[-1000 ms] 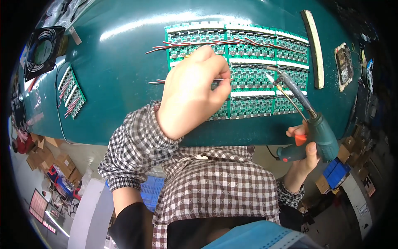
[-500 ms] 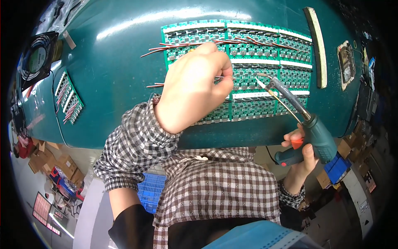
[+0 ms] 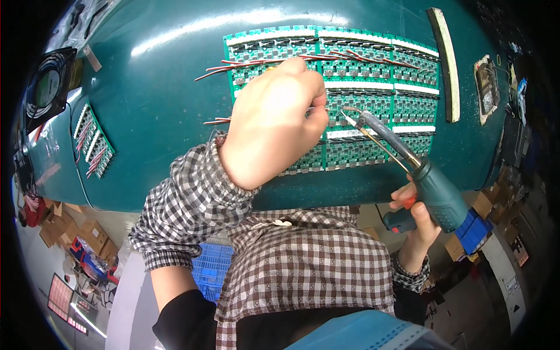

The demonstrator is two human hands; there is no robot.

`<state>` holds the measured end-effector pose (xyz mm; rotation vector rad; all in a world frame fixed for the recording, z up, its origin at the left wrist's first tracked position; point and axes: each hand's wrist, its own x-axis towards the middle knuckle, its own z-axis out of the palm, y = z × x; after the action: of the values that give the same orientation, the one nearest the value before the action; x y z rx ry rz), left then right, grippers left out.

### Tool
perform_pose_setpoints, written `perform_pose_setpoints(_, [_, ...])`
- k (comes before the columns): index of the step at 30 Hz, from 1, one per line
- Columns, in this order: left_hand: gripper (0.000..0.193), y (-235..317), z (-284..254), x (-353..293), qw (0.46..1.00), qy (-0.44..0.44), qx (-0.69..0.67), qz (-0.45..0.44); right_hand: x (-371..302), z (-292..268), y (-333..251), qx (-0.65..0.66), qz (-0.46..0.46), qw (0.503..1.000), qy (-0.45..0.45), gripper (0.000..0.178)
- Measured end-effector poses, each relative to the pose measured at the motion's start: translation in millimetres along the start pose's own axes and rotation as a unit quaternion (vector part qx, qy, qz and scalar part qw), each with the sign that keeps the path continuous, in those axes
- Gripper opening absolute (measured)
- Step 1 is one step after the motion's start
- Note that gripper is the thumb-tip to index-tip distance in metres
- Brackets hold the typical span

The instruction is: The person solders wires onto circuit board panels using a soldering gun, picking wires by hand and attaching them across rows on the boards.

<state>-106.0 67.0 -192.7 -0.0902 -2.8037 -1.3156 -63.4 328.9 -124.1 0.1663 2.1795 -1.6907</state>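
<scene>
My left hand [image 3: 277, 119] is over the green circuit boards [image 3: 356, 154], thumb and forefinger pinched on a thin wire that the fingers mostly hide. Red and white wire ends [image 3: 217, 121] stick out on the other side of this hand. In my right hand [image 3: 421, 219] is a dark green soldering gun [image 3: 441, 195] with a red trigger. Its bent tip and the thin feed tube beside it point left and hang over the boards, a little right of my left fingertips. Whether the tip touches a board I cannot tell.
More red, white and black wires [image 3: 256, 62] lie across the upper boards. A pale bar [image 3: 446, 64] and a worn small tray [image 3: 486, 87] sit at the right. On the left are a smaller wired board [image 3: 93, 140] and a black fan [image 3: 49, 87]. A blue crate [image 3: 211, 271] stands below the table.
The soldering gun and my right hand have moved left, bringing the tip closer to my left fingertips. My left hand stays pinched in nearly the same place.
</scene>
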Motion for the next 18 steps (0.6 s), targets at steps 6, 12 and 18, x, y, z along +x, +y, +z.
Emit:
perform_pose_setpoints(6, [0.009, -4.0, 2.1, 0.6, 1.000, 0.019, -0.011, 0.021, 2.0, 3.3, -1.1, 0.034, -0.002, 0.999, 0.001, 0.030])
perform_pose_setpoints(12, [0.014, -4.6, 2.4, 1.0, 0.999, 0.020, 0.003, 0.045, 3.9, 5.9, -1.0, 0.029, -0.021, 0.999, -0.016, 0.028])
perform_pose_setpoints(18, [0.014, -3.3, 1.8, 1.4, 1.000, 0.011, 0.008, 0.028, 5.2, 6.7, -0.4, 0.027, -0.019, 0.999, -0.026, 0.029])
